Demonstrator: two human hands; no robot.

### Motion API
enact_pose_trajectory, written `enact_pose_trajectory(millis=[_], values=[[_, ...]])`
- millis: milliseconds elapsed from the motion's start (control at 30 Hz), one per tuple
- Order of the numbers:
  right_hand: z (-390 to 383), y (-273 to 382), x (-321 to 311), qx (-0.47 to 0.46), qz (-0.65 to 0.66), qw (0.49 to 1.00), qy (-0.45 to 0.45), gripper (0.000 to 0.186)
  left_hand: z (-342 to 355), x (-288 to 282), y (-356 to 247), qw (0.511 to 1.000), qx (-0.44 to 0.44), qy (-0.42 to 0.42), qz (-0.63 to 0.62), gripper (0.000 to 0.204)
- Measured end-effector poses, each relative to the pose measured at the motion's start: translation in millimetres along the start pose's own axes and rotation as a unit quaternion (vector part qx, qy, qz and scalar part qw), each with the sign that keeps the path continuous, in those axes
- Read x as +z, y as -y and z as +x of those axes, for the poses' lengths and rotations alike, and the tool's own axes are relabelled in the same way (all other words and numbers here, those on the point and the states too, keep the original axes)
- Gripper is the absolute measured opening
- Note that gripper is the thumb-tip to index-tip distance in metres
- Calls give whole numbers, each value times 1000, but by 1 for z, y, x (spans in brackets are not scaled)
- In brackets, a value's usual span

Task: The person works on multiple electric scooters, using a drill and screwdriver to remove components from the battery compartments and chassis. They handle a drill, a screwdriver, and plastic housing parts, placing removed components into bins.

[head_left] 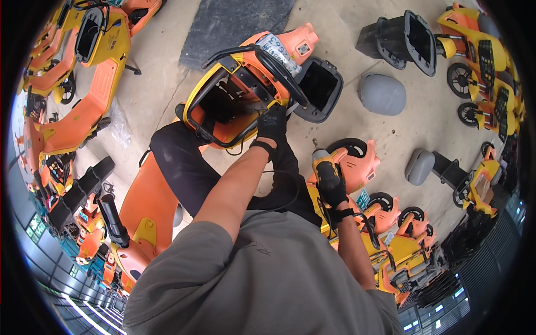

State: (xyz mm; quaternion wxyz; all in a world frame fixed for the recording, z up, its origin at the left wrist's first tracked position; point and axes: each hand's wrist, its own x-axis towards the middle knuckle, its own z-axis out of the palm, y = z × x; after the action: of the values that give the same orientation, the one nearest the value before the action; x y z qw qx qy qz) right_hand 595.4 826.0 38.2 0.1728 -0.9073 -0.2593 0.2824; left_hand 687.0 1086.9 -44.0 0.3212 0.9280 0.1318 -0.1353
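Note:
An orange and yellow scooter point(306, 42) stands before me with its seat area uncovered, showing a dark cavity point(218, 106). A curved black grab bar point(282, 72) arches over its rear. My left hand point(272, 125), in a black glove, is at the cavity's right rim, beside a yellow bracket. Its fingers look closed there; what they grip is hidden. My right hand point(330, 187), also gloved, is wrapped round the handle of a yellow and black cordless drill point(322, 166). The drill's bit points up and away, apart from the scooter.
Beyond the scooter lies an open black storage bin point(321, 89); another black bin point(396, 42) is farther right. Grey seats point(382, 94) rest on the concrete floor. Orange and yellow scooters point(84, 123) line both sides. A dark mat point(234, 25) lies at the far side.

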Motion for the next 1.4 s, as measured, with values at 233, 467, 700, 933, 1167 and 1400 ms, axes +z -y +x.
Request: enact_pose_trajectory(millis=[233,467,700,933,1167,1400], values=[[-4,11,-17,-58,-117,990,-44,21,-28,-9,-33,988,145,40,-18,29],[-17,9,-22,-37,-59,993,-100,30,0,-6,-91,990,125,19,-68,37],[-12,2,-29,-55,35,987,-150,24,-22,-35,-52,978,157,112,-85,20],[34,-17,-37,-217,-29,975,-41,18,-49,-123,8,971,-92,106,-192,26],[142,53,-78,-220,59,973,-37,31,-59,-131,94,744,-233,-72,-622,17],[229,105,-83,56,450,888,77,19,-85,-123,115,642,-288,-139,-697,14]])
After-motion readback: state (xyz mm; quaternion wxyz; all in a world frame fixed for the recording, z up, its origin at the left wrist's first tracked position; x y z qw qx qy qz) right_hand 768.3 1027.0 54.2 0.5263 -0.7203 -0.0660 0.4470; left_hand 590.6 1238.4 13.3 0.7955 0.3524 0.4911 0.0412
